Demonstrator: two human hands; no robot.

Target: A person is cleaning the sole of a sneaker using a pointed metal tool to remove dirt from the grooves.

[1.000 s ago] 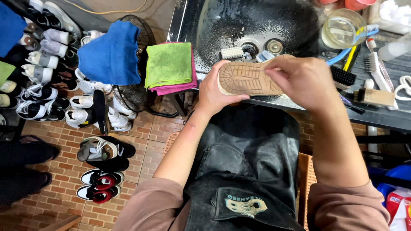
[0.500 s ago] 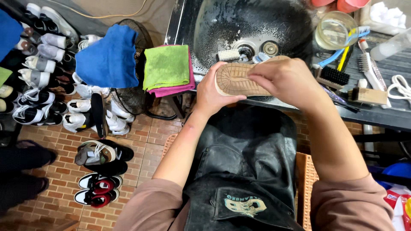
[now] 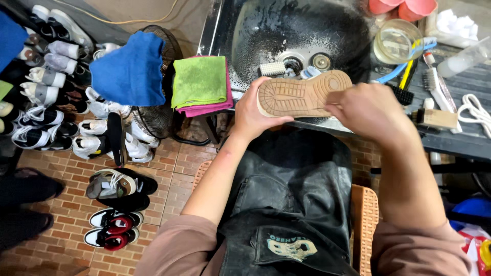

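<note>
Holding: left hand (image 3: 251,116) fingers closed round the upturned tan rubber-soled shoe (image 3: 303,94)
Right hand (image 3: 365,110): fingers curled on the sole's heel end
Behind: wet black sink (image 3: 307,30)

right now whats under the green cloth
A pink cloth lies under the green cloth; only its right and bottom edges show. What the pair rests on is covered, though they sit beside the sink.

Two hands (image 3: 255,115) (image 3: 368,110), one upturned shoe (image 3: 302,94), two folded cloths (image 3: 200,82) (green over pink), one fan (image 3: 156,76).
</note>
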